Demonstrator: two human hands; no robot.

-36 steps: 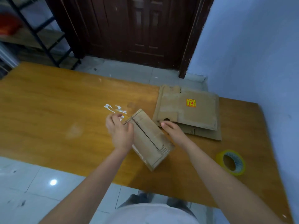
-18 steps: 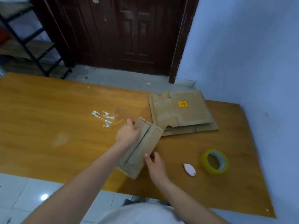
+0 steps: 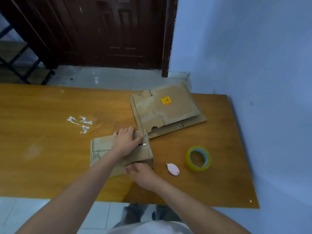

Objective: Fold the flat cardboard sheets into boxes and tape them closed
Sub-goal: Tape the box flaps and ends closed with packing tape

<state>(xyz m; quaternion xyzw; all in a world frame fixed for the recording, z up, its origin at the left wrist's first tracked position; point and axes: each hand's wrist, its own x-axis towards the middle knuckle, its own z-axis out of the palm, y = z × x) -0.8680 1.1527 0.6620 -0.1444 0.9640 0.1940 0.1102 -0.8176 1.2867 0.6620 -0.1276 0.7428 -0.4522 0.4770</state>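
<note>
From the head view, we see the box (image 3: 121, 154) lying on the table (image 3: 50, 157), closed and taped along its top seam, its long axis running from our left toward the stack of flat sheets (image 3: 167, 110) at its far right corner. Our left hand (image 3: 126, 142) lies flat on top, fingers (image 3: 135, 132) straight and pressing down near the right end, just where the tape crosses the edge. Our right hand (image 3: 143, 173) sits at the near right corner, its fingers curled against the side wall; whether they pinch a flap or tape end we cannot tell. We judge the box light, hollow and fairly stiff, though its panels would dent under a hard squeeze, so it is best taken by opposite side walls or corners, palms flat. The tape roll (image 3: 198, 157) and a small pink cutter (image 3: 173, 168) lie just right of the right fingers.
</note>
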